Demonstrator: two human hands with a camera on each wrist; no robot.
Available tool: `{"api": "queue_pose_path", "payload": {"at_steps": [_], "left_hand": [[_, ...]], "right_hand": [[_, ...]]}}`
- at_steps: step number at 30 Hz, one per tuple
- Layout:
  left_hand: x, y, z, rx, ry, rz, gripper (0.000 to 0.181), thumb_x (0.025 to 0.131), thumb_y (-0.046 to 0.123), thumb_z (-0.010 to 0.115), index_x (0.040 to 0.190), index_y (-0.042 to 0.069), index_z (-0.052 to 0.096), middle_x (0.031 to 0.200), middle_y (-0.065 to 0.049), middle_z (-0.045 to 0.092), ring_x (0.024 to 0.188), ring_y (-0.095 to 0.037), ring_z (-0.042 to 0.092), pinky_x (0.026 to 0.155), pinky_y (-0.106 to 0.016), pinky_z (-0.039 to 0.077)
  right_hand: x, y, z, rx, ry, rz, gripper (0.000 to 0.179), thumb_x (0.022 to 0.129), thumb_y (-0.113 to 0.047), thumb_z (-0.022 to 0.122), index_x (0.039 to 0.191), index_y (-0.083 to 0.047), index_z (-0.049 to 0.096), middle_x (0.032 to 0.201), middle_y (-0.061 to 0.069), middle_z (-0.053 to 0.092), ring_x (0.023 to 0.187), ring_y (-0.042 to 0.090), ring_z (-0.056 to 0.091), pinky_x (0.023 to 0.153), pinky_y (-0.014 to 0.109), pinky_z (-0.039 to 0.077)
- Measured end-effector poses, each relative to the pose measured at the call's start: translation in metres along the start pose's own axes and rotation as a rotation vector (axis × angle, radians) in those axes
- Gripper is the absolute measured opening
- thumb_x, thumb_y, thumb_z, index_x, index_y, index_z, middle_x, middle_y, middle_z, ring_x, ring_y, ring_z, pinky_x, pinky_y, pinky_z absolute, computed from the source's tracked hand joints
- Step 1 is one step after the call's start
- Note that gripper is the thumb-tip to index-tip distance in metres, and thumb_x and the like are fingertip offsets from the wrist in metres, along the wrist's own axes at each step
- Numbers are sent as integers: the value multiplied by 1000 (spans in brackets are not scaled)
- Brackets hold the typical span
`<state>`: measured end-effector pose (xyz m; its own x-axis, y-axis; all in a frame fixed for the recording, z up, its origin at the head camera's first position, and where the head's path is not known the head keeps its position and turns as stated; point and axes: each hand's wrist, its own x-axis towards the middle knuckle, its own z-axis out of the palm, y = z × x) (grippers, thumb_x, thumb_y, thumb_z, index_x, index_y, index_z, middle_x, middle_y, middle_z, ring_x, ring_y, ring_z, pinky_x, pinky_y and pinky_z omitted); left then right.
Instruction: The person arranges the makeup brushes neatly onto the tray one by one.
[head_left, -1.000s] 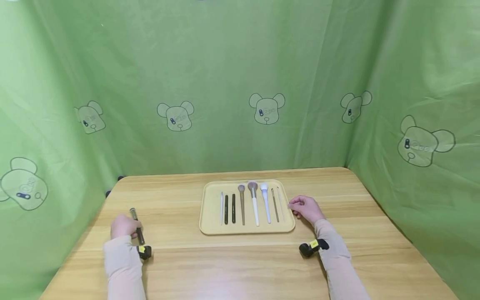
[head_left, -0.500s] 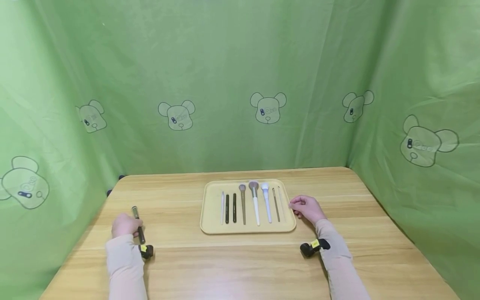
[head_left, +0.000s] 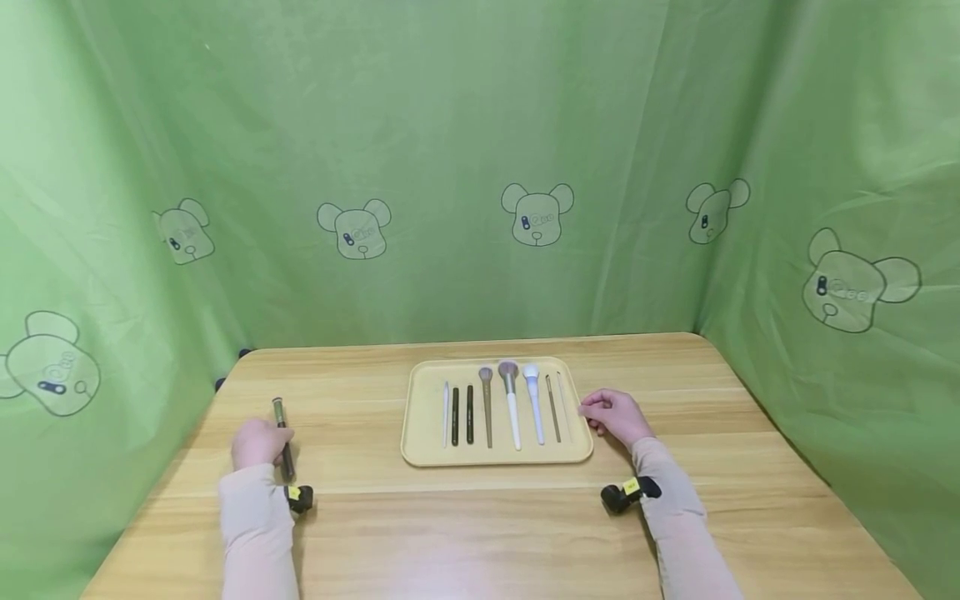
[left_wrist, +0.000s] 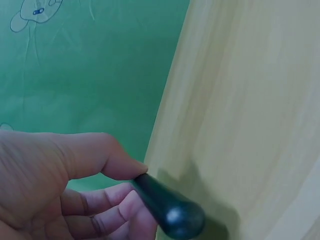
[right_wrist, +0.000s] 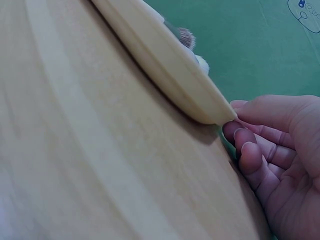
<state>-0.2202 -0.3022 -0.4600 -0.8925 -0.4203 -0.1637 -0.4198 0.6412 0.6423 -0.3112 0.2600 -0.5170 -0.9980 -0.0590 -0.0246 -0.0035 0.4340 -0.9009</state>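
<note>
At the table's left side, my left hand (head_left: 257,443) pinches a dark-handled makeup brush (head_left: 288,461) between thumb and fingers. Its handle's rounded end (left_wrist: 182,220) points toward the camera in the left wrist view, while the hand hides part of the brush. My right hand (head_left: 617,415) grips the right rim of a beige tray (head_left: 422,421), thumb above and fingertips below the edge. On the tray lies a row of makeup brushes, among them a large white-handled brush (head_left: 513,421), a brown-handled brush (head_left: 487,417) and a pale lilac brush (head_left: 536,412).
Two black sticks (head_left: 470,417) and a slim pale stick (head_left: 446,414) lie on the tray's left part. Thin brown (head_left: 553,410) and pale pieces lie near its right rim. Green curtains (head_left: 450,125) enclose the wooden table (head_left: 465,533) at the back and sides.
My left hand has moved slightly right and away from me with the dark brush. The right hand keeps its grip on the tray rim.
</note>
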Motion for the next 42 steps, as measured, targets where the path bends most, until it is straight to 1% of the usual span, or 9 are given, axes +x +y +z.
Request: {"api": "queue_pose_path", "payload": {"at_steps": [4, 8, 11, 13, 19, 24, 30, 36, 42], "left_hand": [[-2, 7, 1, -20, 47, 24, 25, 86, 16, 63, 91, -8, 64, 62, -6, 61, 54, -16, 54, 53, -27, 42], [-4, 17, 4, -31, 90, 40, 31, 85, 16, 64, 104, -9, 63, 84, -19, 68, 66, -22, 58, 60, -30, 44], [-5, 25, 7, -34, 107, 59, 36, 85, 16, 65, 110, -10, 60, 100, -26, 67, 76, -28, 61, 66, -34, 47], [-5, 30, 11, -31, 115, 73, 37, 84, 17, 65, 110, -10, 60, 105, -28, 66, 81, -32, 61, 69, -37, 48], [-7, 44, 24, -54, 122, 125, 34, 82, 14, 65, 107, -9, 59, 103, -28, 65, 83, -34, 61, 69, -38, 50], [-10, 55, 34, -55, 119, 149, 33, 82, 15, 67, 106, -7, 60, 102, -26, 66, 83, -33, 62, 69, -39, 52], [-11, 65, 43, -69, 91, 161, 33, 82, 16, 67, 107, -6, 60, 103, -25, 66, 85, -32, 63, 73, -40, 52], [-8, 77, 53, -101, 65, 173, 33, 82, 15, 67, 108, -4, 59, 103, -25, 67, 80, -29, 65, 67, -35, 54], [-9, 91, 67, -123, 30, 185, 34, 81, 12, 69, 109, -5, 58, 102, -25, 67, 78, -28, 65, 66, -34, 56]], "right_hand": [[1, -1, 1, -4, 0, 4, 29, 87, -13, 70, 104, 9, 63, 68, -2, 61, 59, 8, 55, 52, 23, 51], [1, -3, 1, -6, -3, 8, 29, 87, -13, 70, 105, 9, 63, 69, -2, 61, 60, 8, 55, 52, 23, 51], [1, -4, 2, -10, -6, 11, 29, 87, -13, 70, 105, 9, 63, 70, -2, 62, 60, 8, 55, 53, 23, 51], [1, -4, 2, -8, -7, 15, 28, 87, -12, 70, 105, 9, 63, 70, -2, 62, 60, 8, 55, 53, 23, 51], [2, -5, 2, -1, -11, 20, 28, 88, -12, 69, 105, 9, 63, 69, -3, 61, 60, 8, 55, 53, 22, 51], [2, -5, 3, 4, -9, 17, 28, 88, -12, 69, 104, 9, 63, 69, -4, 61, 60, 8, 55, 52, 23, 50], [2, -3, 3, -1, -12, 16, 29, 88, -13, 69, 105, 9, 63, 70, -2, 62, 60, 8, 55, 53, 23, 51], [1, 0, 1, -7, -2, 13, 29, 88, -13, 69, 105, 9, 62, 70, -2, 62, 60, 7, 55, 53, 23, 51], [1, -1, -1, -8, -4, 10, 29, 88, -13, 69, 105, 9, 62, 70, -2, 62, 59, 7, 55, 53, 23, 51]]}}
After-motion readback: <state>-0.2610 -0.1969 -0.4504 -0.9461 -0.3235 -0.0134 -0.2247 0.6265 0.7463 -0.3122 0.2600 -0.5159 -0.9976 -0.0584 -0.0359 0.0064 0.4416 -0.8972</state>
